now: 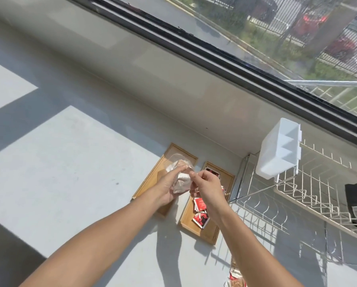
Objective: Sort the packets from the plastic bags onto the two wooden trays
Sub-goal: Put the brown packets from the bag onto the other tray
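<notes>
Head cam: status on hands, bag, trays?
Left hand and right hand both gripping clear plastic bag over left tray. Red packets on right tray. Nothing blocking.

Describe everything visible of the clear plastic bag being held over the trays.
The clear plastic bag is thin, crinkled and transparent, holding pale packets. It hangs above the left wooden tray. The left hand cups it from below; the right hand pinches its top edge, which curls open.
</notes>
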